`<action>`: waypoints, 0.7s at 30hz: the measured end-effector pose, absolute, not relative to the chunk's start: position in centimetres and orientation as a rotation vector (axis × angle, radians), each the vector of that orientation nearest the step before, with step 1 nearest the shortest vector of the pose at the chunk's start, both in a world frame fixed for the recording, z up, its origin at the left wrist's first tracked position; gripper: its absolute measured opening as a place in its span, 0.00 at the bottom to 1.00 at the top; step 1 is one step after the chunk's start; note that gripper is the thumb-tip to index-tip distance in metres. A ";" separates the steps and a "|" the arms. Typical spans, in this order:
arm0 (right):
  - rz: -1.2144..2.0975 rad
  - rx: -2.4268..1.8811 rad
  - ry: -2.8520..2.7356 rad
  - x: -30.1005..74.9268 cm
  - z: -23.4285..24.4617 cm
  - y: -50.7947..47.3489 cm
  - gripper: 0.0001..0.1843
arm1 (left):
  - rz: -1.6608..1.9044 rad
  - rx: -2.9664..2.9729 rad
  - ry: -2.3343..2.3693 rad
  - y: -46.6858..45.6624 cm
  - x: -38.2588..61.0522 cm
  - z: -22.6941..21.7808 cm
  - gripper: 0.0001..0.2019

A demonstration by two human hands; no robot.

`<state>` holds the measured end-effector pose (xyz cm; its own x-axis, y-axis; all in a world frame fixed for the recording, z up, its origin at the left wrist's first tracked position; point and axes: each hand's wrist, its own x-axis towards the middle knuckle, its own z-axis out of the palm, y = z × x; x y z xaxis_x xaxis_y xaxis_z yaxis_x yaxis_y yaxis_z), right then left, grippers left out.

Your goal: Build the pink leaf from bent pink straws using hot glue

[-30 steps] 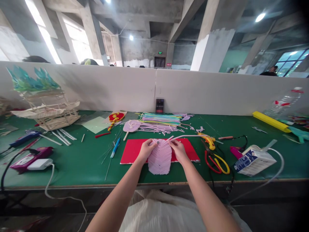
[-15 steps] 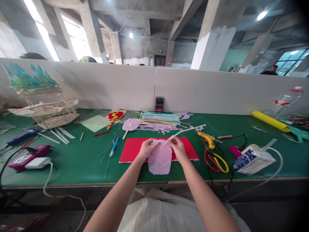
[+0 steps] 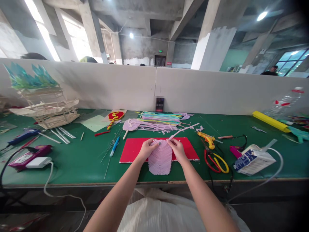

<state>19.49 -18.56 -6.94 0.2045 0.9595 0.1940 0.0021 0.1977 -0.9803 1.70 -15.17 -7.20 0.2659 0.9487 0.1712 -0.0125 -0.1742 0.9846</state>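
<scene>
A lilac panel of pipe cleaners (image 3: 159, 162), laid in a chevron pattern, lies partly over a red board (image 3: 131, 149) and hangs past its near edge onto the green table. My left hand (image 3: 148, 149) is closed on the panel's upper left edge. At the upper right corner, my right hand (image 3: 178, 149) pinches a long lilac pipe cleaner (image 3: 183, 130), which slants away to the upper right with a bend near its far end. The fingertips partly hide the panel's top edge. A small grey spot shows near that edge.
Behind the board lie a bundle of coloured pipe cleaners (image 3: 160, 121) and a lilac fan shape (image 3: 131, 124). To the right are a yellow glue gun (image 3: 207, 139), pliers (image 3: 216, 161) and a carton (image 3: 253, 159). Left stand a blue pen-like tool (image 3: 115, 146) and a power strip (image 3: 30, 157).
The far end of the long pipe cleaner has swung slightly to the left and now looks more bent. Both hands stay almost in place at the panel's top.
</scene>
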 end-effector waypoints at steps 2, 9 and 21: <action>0.938 -1.138 -1.153 19.5 -7.0 -18.5 0.21 | 1.130 1.446 0.939 -15.2 1.7 -7.1 0.19; 0.985 -1.151 -1.223 19.8 -7.5 -18.4 0.22 | 1.097 1.526 0.982 -15.4 1.6 -6.8 0.19; 0.924 -1.158 -1.266 19.8 -7.4 -18.4 0.23 | 1.075 1.542 0.951 -15.4 1.7 -6.8 0.18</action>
<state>19.83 -18.37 -7.36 0.1141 0.9693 0.2180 0.0876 0.2087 -0.9740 1.70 -15.42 -6.80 0.2986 0.9380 0.1762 0.0599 -0.2027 0.9774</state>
